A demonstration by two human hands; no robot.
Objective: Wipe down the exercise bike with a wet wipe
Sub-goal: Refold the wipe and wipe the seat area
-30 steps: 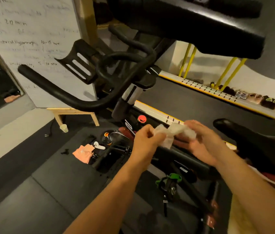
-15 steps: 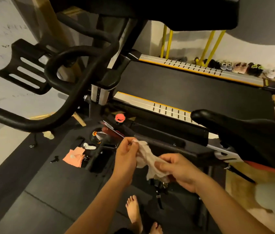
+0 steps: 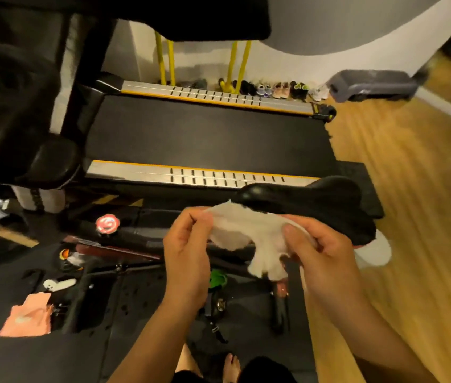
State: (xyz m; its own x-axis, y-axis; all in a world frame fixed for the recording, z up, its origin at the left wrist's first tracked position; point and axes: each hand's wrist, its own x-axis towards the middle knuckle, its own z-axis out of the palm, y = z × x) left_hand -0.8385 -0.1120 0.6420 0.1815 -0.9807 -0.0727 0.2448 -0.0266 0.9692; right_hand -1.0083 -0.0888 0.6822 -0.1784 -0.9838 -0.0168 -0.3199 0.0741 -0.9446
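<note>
1. An orange cloth lies on the dark floor mat.
2. The left grip pinches the upper left edge of the wet wipe.
3. The wipe is stretched between both grips, in front of the saddle's nose; contact unclear.
4. The right grip curls round the wipe's right end.
5. The exercise bike's black saddle sits just behind, with the treadmill beyond.

A dark rubber mat covers the floor at left; wooden floor runs to the right. On the mat stands the exercise bike, with a pink cloth and a small white object lying near its front. A treadmill sits beyond. Shoes line the far wall, with a grey step platform just beside them.
</note>
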